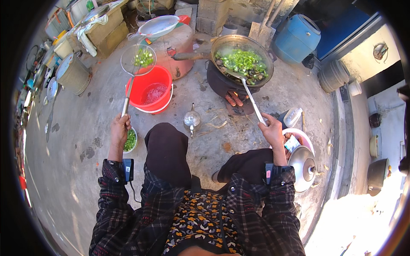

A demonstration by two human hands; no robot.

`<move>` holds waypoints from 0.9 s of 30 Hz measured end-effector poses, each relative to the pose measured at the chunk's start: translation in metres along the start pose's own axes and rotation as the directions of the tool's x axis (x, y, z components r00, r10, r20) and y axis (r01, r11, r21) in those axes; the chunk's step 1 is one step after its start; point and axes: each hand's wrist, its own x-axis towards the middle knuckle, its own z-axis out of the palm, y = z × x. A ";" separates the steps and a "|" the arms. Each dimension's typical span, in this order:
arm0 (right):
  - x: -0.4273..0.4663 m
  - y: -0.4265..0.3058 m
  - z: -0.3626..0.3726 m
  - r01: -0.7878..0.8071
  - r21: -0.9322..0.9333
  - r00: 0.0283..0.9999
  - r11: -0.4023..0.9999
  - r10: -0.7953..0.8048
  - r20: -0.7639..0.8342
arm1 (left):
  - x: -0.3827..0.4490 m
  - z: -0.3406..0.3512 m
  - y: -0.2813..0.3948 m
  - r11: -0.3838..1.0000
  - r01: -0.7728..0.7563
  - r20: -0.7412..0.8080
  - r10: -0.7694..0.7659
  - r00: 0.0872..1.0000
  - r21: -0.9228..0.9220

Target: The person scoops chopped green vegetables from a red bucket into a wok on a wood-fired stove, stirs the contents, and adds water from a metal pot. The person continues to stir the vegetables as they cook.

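Note:
My left hand (pixel 121 128) grips the handle of a wire-mesh skimmer (pixel 138 60), which holds chopped green vegetables. Its basket is over the rim of a red bucket (pixel 150 89) with liquid inside. With my right hand (pixel 271 130) I hold a long-handled metal spatula (pixel 251 96); its head rests in a wok (pixel 242 60) of chopped green and darker food. The wok sits on a dark round stove (pixel 221 80), where corn cobs (pixel 233 98) burn at the opening. A bowl of chopped greens (pixel 130 140) stands on the ground beside my left hand.
A small metal teapot (pixel 192 119) stands on the concrete between bucket and stove. Right of my knee are a pink basin (pixel 301 133) of corn cobs and a metal lid (pixel 302 169). Behind stand a wide basin (pixel 159 26) on a round reddish container (pixel 181 48) and a blue barrel (pixel 296 38).

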 end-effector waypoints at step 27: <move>0.005 0.015 0.001 -0.018 0.026 0.980 1.000 0.023 -0.196 | 0.035 0.192 0.058 -0.414 -0.787 0.867 0.405 0.289 0.456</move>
